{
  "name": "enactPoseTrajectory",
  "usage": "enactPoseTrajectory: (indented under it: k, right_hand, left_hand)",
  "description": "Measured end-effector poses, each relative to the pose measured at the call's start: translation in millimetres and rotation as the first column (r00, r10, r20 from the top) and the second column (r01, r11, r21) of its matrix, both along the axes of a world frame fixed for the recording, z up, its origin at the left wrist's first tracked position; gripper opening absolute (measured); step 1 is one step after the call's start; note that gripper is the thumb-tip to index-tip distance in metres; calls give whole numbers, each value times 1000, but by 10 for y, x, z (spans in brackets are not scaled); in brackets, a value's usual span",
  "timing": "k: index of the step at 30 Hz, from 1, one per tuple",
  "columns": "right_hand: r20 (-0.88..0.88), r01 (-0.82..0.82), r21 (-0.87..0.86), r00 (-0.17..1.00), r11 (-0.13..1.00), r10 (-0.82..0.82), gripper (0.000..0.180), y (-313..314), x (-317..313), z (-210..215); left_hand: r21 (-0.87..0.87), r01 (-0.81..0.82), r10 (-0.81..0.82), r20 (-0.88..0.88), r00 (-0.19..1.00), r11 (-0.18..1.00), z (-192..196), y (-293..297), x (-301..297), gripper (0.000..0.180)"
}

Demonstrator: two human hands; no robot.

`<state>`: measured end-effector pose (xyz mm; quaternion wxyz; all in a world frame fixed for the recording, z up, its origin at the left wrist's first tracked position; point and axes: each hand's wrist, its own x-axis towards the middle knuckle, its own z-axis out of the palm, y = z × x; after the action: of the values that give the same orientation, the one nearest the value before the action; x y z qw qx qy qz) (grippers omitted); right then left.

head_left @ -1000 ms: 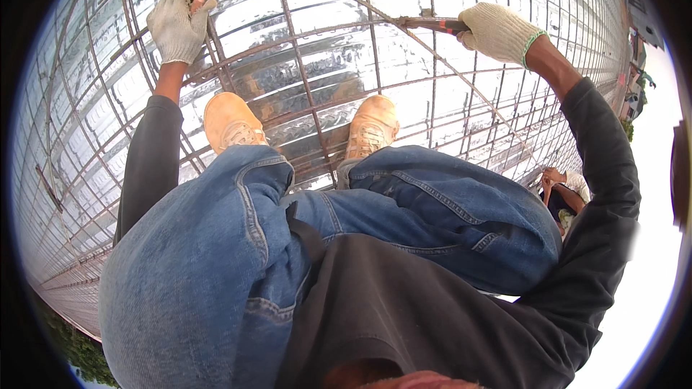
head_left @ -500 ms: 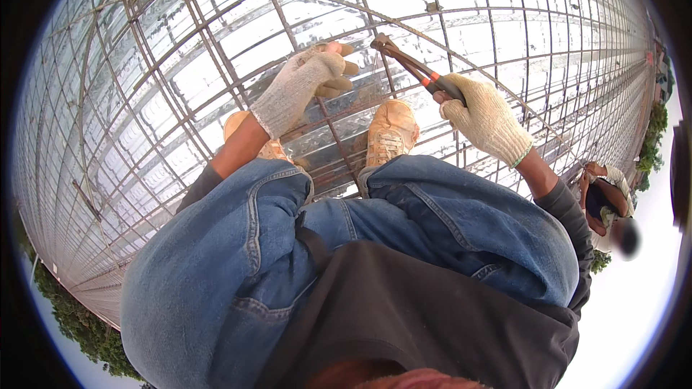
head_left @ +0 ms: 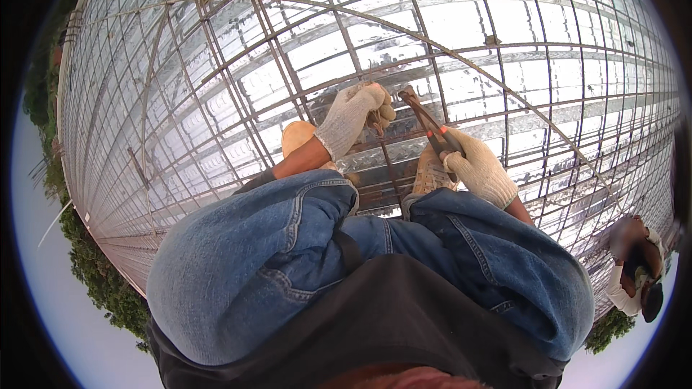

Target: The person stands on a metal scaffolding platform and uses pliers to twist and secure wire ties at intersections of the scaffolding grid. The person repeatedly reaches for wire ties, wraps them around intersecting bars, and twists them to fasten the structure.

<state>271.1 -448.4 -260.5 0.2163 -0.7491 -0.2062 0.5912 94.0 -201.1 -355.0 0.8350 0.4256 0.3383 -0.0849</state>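
My left hand (head_left: 355, 117), in a pale knitted glove, is closed above a rebar crossing between my boots. Thin brownish strands show beneath its curled fingers; whether they are wire in its grip is unclear. Wrapped in the same kind of glove, my right hand (head_left: 481, 169) grips a pair of pincers (head_left: 425, 117) by dark handles with orange bands. The rusty head of the pincers points up and left, close beside the left fingertips. Under both hands lies the rebar mesh (head_left: 414, 7).
Shiny ribbed metal decking (head_left: 461, 21) lies under the mesh. A long bar (head_left: 490, 83) crosses it diagonally. My tan boots (head_left: 432, 173) stand among the bars. Another person (head_left: 638, 263) is bent over at the right. Trees (head_left: 94, 266) line the left edge.
The whole view has shifted, with the scene lower and further right. My left fingers have curled in more. My right hand and the pincers have come nearer to my knee.
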Motion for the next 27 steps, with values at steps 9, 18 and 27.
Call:
enactPoseTrajectory:
  k: [9,18,27]
  right_hand:
    - [274,-7,101,962,995,-21,60,50,5,-49]
    - [744,-187,109,667,976,45,77,208,63,-497]
    - [761,-147,159,649,976,-26,77,226,-29,-634]
  left_hand:
    - [143,-76,85,-59,995,987,41,216,85,52]
    - [-316,-108,121,20,992,942,8,143,110,59]
    - [-452,-97,155,93,984,887,1,177,82,57]
